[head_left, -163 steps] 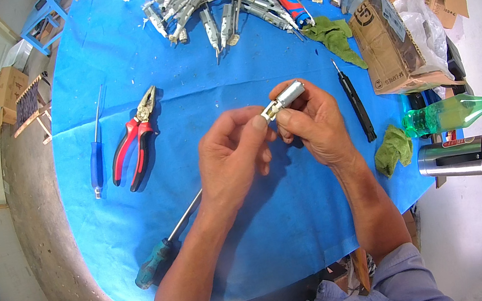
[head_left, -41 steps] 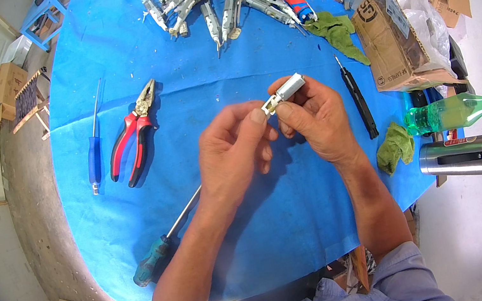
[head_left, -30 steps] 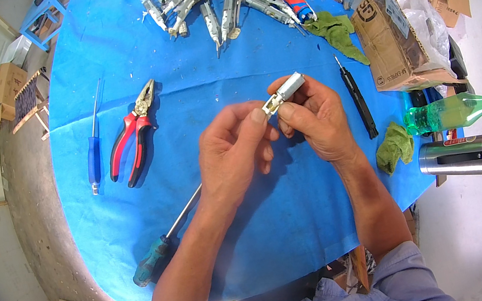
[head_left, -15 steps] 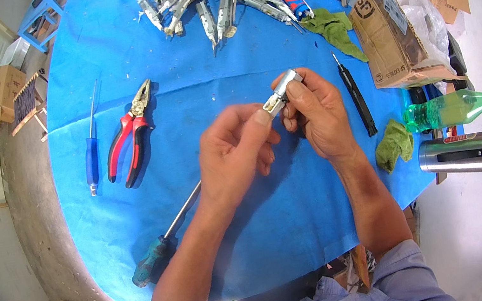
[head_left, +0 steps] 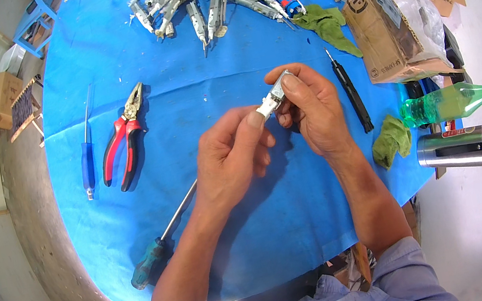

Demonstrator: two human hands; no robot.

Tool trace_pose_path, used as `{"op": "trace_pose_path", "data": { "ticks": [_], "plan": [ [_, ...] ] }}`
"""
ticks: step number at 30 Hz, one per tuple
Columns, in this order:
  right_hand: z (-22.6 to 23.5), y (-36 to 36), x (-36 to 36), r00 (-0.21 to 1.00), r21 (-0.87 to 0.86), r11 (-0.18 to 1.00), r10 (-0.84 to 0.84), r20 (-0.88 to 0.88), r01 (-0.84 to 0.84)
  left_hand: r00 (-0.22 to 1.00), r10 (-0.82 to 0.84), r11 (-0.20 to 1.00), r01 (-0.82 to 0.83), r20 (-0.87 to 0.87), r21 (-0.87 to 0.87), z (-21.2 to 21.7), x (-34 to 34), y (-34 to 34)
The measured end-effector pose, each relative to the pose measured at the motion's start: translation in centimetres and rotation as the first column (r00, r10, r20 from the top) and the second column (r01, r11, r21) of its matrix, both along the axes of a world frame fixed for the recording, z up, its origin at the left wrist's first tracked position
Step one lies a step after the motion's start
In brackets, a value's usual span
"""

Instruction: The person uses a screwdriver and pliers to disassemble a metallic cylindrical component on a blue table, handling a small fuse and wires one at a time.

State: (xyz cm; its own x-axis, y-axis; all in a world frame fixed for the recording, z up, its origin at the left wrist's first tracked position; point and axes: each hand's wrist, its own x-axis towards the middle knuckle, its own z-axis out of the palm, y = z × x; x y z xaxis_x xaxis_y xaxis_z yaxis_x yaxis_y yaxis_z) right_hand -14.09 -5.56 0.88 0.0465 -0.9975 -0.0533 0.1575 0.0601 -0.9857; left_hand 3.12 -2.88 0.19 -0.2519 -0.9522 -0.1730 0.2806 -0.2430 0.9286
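Over the middle of the blue-covered table, a small silver metal part [head_left: 276, 95] with a white end is held up between both hands, slanting up to the right. My left hand [head_left: 224, 163] pinches its lower end with thumb and fingers. The upper end is in my right hand [head_left: 316, 112], its thumb pressed on the metal face and the fingers curled behind. Fingers cover part of the piece, so its exact kind does not show. Left of my left forearm lies a screwdriver [head_left: 151, 260] with a teal handle, its shaft tip hidden behind that forearm.
Red-and-black pliers [head_left: 124, 139] and a blue screwdriver [head_left: 87, 161] lie left. Many metal parts [head_left: 208, 1] are heaped at the far side. Rightward are a black pen-like tool [head_left: 352, 92], green cloths [head_left: 391, 141], a cardboard box [head_left: 384, 28], a green bottle [head_left: 449, 103] and a steel flask [head_left: 460, 148].
The metal part has turned in my fingers, so a different side with more white faces up. Both hands keep their grip in nearly the same place. The whole view has shifted slightly.
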Motion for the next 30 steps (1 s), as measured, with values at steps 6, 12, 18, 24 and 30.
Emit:
{"op": "trace_pose_path", "data": {
  "ticks": [6,12,18,24,30],
  "plan": [
    [0.0,0.0,-0.2,0.999,-0.007,1.000,0.018,0.040,-0.017,0.999,-0.026,0.999,0.027,0.024,-0.038,-0.1,0.0,0.0],
    [-0.2,-0.1,-0.1,0.999,-0.011,1.000,0.012,0.047,-0.012,0.998,-0.036,0.999,0.038,0.059,-0.039,0.0,0.0,0.0],
    [-0.1,-0.2,-0.1,0.999,0.010,1.000,0.011,0.041,-0.011,0.993,-0.056,0.998,0.058,0.106,-0.021,0.2,0.0,0.1],
    [0.0,-0.2,0.1,0.999,0.019,1.000,-0.015,0.028,0.014,0.992,-0.046,0.999,0.048,0.120,-0.012,0.2,0.0,0.2],
    [-0.2,-0.2,0.2,0.999,0.005,1.000,-0.013,0.040,0.013,0.995,-0.021,0.999,0.018,0.103,0.035,1.2,-0.2,0.2]
  ]
}}
